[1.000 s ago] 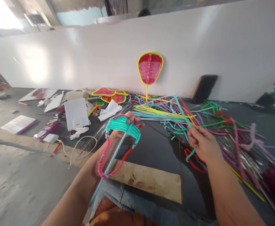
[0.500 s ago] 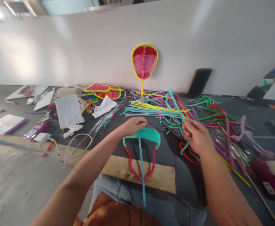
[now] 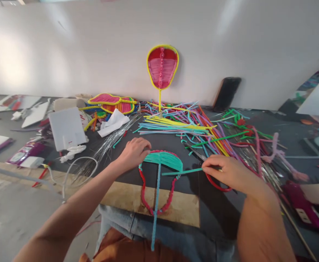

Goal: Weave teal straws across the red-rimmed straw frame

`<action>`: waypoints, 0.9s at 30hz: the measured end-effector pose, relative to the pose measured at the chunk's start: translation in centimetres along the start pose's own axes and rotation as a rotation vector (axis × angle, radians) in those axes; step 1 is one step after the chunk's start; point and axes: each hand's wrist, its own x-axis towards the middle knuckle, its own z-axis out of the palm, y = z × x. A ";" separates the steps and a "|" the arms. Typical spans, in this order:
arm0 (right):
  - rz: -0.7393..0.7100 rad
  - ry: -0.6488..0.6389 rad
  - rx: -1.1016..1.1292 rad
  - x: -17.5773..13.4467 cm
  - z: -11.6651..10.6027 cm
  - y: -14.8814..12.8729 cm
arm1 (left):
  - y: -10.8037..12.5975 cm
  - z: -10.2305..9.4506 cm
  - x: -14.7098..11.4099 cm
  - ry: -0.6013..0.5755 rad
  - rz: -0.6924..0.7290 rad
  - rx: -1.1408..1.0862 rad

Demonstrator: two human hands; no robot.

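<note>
A pipe-cleaner frame [image 3: 171, 196] is held above the table. Its outline is red and pink, its top section is filled with teal rows, and a light blue stem [image 3: 155, 214] runs down its middle. My left hand [image 3: 135, 150] is closed on the frame's upper left edge. In my right hand [image 3: 224, 169], closed at the fingertips, is one end of a teal pipe cleaner [image 3: 190, 171]. Its free end lies across the frame's right side, just below the teal filling. Scissors with red handles [image 3: 220, 188] lie under my right hand, partly hidden by it.
A finished pink and yellow paddle shape [image 3: 162, 69] stands upright before the white board [image 3: 107, 47]. Yellow and blue pipe cleaners [image 3: 172, 125] lie piled below it. A black phone [image 3: 227, 94] leans on the board. Purple glue guns [image 3: 25, 151] and a white cable [image 3: 80, 159] lie leftward.
My right hand has lowered the teal pipe cleaner from steeply raised to nearly level across the frame. The frame and my left hand have shifted slightly left in view.
</note>
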 end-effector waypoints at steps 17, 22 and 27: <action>-0.018 -0.100 -0.616 2.6 6.0 -7.2 | -1.9 0.7 -2.1 -0.014 0.248 -0.127; -0.012 -0.012 -0.490 2.6 6.6 -5.4 | -1.5 0.8 -2.6 -0.045 0.289 -0.059; -0.056 0.012 -0.365 2.6 6.5 -4.4 | -1.5 1.1 -2.5 -0.077 0.306 -0.069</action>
